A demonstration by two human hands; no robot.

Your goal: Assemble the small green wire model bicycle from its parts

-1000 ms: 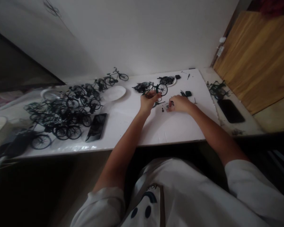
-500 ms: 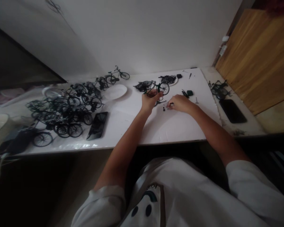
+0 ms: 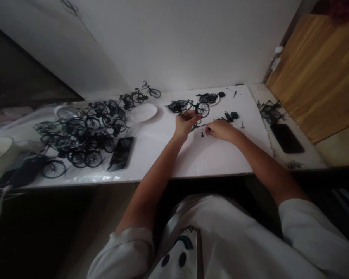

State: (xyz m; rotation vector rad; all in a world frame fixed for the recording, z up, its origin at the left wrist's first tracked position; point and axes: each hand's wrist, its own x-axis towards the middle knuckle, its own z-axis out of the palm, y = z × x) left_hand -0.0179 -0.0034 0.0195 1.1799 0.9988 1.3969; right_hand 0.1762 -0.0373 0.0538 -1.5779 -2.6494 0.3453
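Note:
My left hand [image 3: 185, 124] is closed round a dark miniature bicycle [image 3: 203, 110], whose spoked wheel shows above the fingers. To its right, my right hand [image 3: 218, 129] is low over the white board with its fingertips pinched together. Whatever may be between those fingertips is too small to make out. A tiny black part [image 3: 203, 135] lies on the board just left of the right fingertips. Behind the right hand are several small black pieces [image 3: 227, 116] and a dark green block [image 3: 234, 115].
Many miniature bicycles [image 3: 84, 131] crowd the left side, near a white plate [image 3: 144, 112] and a phone [image 3: 120, 154]. Dark parts [image 3: 177, 105] lie at the back of the white board [image 3: 221, 162]. Another phone [image 3: 286, 138] and a bicycle piece [image 3: 270, 111] sit at the right.
The right fingertips have drawn closer together. My left hand still holds the miniature bicycle in nearly the same place; the whole view has shifted slightly.

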